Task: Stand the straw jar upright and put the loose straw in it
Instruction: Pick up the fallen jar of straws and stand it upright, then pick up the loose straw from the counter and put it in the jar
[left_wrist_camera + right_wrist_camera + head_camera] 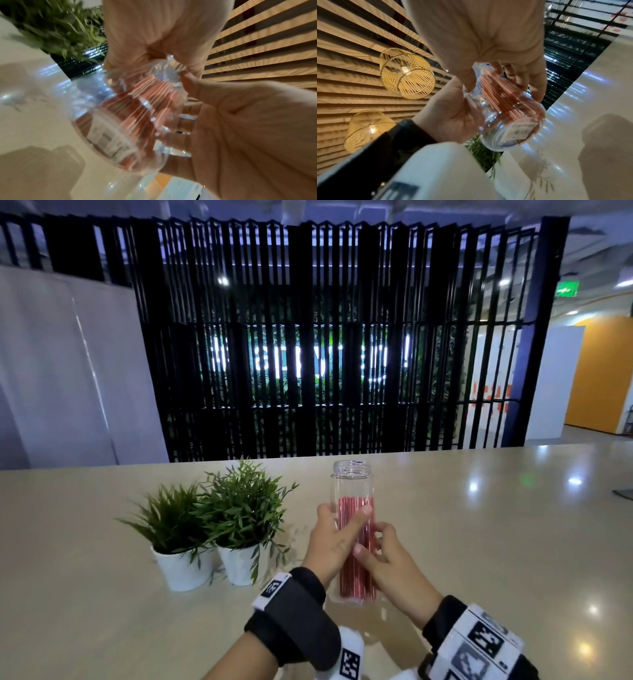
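Clear plastic, the one straw jar (352, 487) of red-striped straws (356, 556) was gripped above the table (479, 542) by both left hand (330, 546) and right hand (394, 563), beside two potted plants (219, 518), its base label (521, 129) unreadable.

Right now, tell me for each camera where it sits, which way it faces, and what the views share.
Head: worn on the head, faces forward and down over the table at the jar; both hands and wristbands show.
Left wrist: looks along the left hand at the jar's base; the right hand shows too.
Right wrist: looks along the right hand at the jar, with the left hand beneath.
Shared: all three show the jar with red straws; plants appear in each.
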A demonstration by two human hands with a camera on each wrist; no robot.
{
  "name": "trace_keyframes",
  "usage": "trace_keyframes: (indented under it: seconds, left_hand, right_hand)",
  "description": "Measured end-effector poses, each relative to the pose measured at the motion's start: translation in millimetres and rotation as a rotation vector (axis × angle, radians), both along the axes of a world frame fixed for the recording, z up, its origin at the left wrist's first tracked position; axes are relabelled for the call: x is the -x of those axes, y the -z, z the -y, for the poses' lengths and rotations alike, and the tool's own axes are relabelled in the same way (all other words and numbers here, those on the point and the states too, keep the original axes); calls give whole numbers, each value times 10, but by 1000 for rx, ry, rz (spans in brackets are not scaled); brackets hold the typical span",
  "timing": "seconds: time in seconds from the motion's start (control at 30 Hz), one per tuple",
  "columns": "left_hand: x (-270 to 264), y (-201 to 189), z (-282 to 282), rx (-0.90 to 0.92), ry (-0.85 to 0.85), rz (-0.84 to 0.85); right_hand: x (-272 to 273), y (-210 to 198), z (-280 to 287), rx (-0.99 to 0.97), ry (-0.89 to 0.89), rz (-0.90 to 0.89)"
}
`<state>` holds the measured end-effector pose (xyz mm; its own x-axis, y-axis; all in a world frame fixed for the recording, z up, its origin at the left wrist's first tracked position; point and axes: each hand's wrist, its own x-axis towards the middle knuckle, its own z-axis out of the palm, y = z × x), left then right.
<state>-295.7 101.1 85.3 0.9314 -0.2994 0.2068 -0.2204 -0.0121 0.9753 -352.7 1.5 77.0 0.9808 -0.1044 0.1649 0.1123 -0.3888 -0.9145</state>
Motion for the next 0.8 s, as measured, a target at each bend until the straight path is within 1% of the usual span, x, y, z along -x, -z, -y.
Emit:
trace_keyframes:
  seconds: [0.13, 0.27, 0.33, 0.47, 0.53, 0.63, 0.77, 0.8]
  left_hand:
    - [271, 14, -299, 73, -161, 40]
    - [494, 26, -766, 172, -234, 29]
    - [583, 65, -1081, 178, -329, 40]
    - [718, 123, -1645, 173, -454, 43]
    - [757, 155, -1921, 180, -525, 62]
    - [809, 169, -2318, 179, -619, 66]
    - [948, 153, -2877, 126, -707, 77]
    - [1003, 152, -3017, 130, -732, 76]
  right_hand:
    - [237, -34, -267, 30, -119, 44]
    - [335, -27, -658, 55, -264, 107]
    - [322, 11, -951, 75, -331, 119]
    - [313, 68, -1514, 106, -438, 130]
    - [315, 47, -1774, 115, -510, 95]
    - [305, -34, -2110, 135, -544, 9]
    - [113, -80, -2592, 45, -538, 34]
    - [25, -51, -2726, 53, -527, 51]
